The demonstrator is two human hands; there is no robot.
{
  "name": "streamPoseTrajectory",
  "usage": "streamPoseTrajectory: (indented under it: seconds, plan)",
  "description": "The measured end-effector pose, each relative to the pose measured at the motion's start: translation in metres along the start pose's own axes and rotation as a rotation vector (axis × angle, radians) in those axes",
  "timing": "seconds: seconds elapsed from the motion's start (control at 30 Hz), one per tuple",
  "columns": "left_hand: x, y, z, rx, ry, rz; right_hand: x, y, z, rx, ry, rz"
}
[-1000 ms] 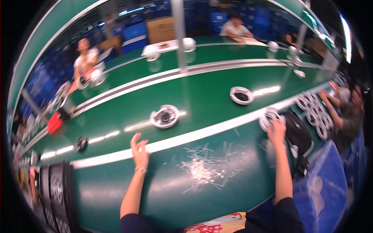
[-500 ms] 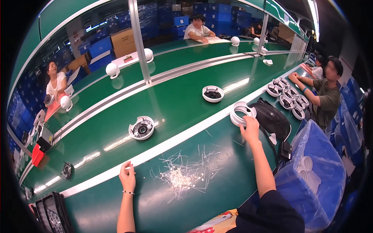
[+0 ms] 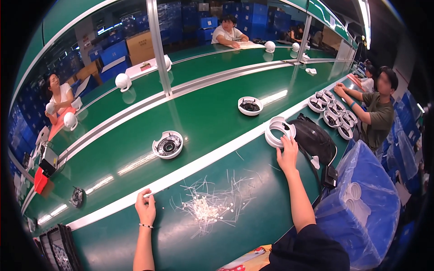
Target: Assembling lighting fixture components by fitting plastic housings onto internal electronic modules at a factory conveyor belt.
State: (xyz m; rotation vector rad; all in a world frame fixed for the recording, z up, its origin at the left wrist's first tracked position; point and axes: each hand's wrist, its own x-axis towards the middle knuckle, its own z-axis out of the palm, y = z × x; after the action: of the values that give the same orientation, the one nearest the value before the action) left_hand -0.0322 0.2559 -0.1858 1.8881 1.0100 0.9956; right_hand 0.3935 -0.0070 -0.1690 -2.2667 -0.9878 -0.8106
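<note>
My right hand (image 3: 288,153) has its fingers on the near rim of a white plastic ring housing (image 3: 273,137), which stands at the belt's near rail beside a black bag. The fingertips overlap the rim, and part of the grip is hidden. My left hand (image 3: 145,207) rests by the pale rail (image 3: 181,176), fingers loosely bent and thumb apart; I see nothing held in it. Between my hands lies a loose heap of small white pieces and thin clear strands (image 3: 205,208). On the green belt ride two white round housings with black inner parts, one nearer (image 3: 167,145), one farther (image 3: 250,106).
A black bag (image 3: 315,137) and several filled housings (image 3: 332,109) sit at the right, near a co-worker (image 3: 379,106). A blue plastic-lined bin (image 3: 361,207) stands by my right arm. Black trays (image 3: 58,246) are at lower left. Across, people sit along another belt with white globes (image 3: 122,81).
The two housings on the near belt have shifted slightly right, while globes on the far belt have moved left. My right hand stays at the ring housing; my left hand stays by the rail.
</note>
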Motion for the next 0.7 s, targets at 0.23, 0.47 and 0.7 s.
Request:
streamPoseTrajectory:
  seconds: [0.23, 0.47, 0.7]
  plan:
    - [-0.0013, 0.0004, -0.0018, 0.035, -0.007, 0.043, -0.0018, -0.0045, 0.0026, 0.02, -0.032, 0.008]
    - [-0.0006, 0.0012, 0.0008, 0.029, -0.013, 0.024, -0.0035, -0.0008, 0.0008, 0.039, -0.039, 0.014]
    - [-0.0014, -0.0047, -0.0024, 0.053, 0.004, 0.057, -0.0034, -0.0042, 0.0022, 0.032, -0.058, 0.012]
